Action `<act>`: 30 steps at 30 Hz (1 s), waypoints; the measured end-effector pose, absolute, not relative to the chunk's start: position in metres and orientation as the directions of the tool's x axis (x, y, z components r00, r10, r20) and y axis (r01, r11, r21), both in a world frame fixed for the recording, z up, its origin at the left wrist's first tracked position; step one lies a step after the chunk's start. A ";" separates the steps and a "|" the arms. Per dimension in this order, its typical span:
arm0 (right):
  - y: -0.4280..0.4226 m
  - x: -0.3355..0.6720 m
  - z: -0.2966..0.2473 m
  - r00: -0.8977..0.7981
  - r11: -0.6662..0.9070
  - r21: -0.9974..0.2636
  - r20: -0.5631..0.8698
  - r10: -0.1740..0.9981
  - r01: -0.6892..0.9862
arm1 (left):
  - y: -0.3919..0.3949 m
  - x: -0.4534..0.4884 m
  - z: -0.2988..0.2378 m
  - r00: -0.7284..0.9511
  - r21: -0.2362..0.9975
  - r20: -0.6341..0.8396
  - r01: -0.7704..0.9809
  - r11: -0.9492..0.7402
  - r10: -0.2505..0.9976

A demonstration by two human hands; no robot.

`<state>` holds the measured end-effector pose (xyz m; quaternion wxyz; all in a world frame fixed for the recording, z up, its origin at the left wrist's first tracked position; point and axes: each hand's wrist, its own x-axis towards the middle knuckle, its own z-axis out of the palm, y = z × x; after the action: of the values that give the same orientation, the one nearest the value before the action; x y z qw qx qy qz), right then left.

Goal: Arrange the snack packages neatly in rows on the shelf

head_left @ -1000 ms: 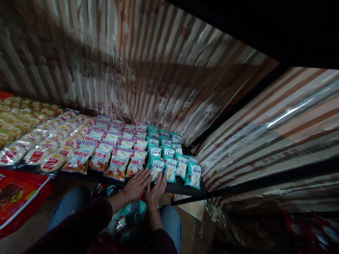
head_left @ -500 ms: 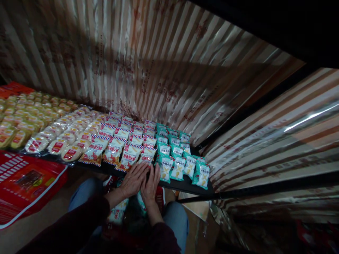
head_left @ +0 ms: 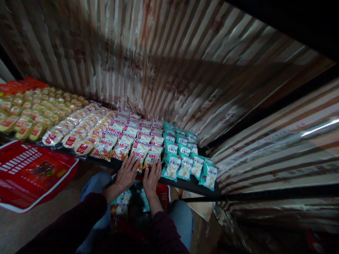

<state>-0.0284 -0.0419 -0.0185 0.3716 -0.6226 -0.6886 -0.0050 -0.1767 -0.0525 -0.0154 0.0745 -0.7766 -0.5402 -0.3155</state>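
My left hand (head_left: pixel 125 174) lies with outstretched fingers on the lower part of a front-row white and orange snack bag (head_left: pixel 141 150). Beside it, my right hand (head_left: pixel 152 179) has its fingers spread over the bottom of the end snack bag (head_left: pixel 154 152) in the same row. Neither hand grips a bag. These bags stand in several rows on a black shelf (head_left: pixel 182 184). Just right of my right hand, teal and white snack bags (head_left: pixel 171 165) stand in rows too.
Clear-wrapped round crackers (head_left: pixel 70 140) and yellow packs (head_left: pixel 23 128) fill the shelf's left side. Red baskets stand below: one (head_left: pixel 66 165) at left, another (head_left: pixel 165 197) between my knees holding bags. Striped sheeting (head_left: pixel 148 63) hangs behind; a black bar (head_left: pixel 265 109) slants at right.
My hands have moved apart, the left one shifting left, with fingers now spread over the front bags. The view has shifted slightly, so the shelf appears further right.
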 end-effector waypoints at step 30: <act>-0.026 -0.173 0.001 -0.482 0.703 -0.334 0.542 0.688 0.628 | -0.059 -0.283 -0.019 -0.199 0.339 0.603 0.941 -0.022 0.773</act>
<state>-0.1732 -0.0263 0.0013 0.3353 -0.3826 -0.8597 0.0452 -0.2831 -0.0589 -0.0194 0.1189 -0.6215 -0.6892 -0.3530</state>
